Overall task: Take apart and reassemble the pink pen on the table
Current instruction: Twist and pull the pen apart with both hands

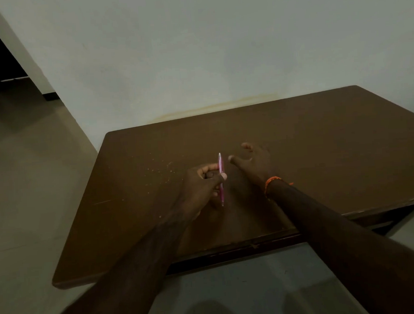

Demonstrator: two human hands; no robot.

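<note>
The pink pen [221, 177] stands nearly upright over the middle of the brown table [322, 149], its white end pointing up and its tip close to the tabletop. My left hand [202, 183] pinches the pen at mid-barrel between thumb and fingers. Just right of the pen, my right hand [252, 161] hovers with fingers spread and relaxed, holding nothing and not touching the pen. An orange thread band circles the right wrist.
Pale specks [158, 172] are scattered on the tabletop left of my hands. A white wall runs along the table's far edge. Tiled floor lies to the left, and the table's near edge is below my forearms.
</note>
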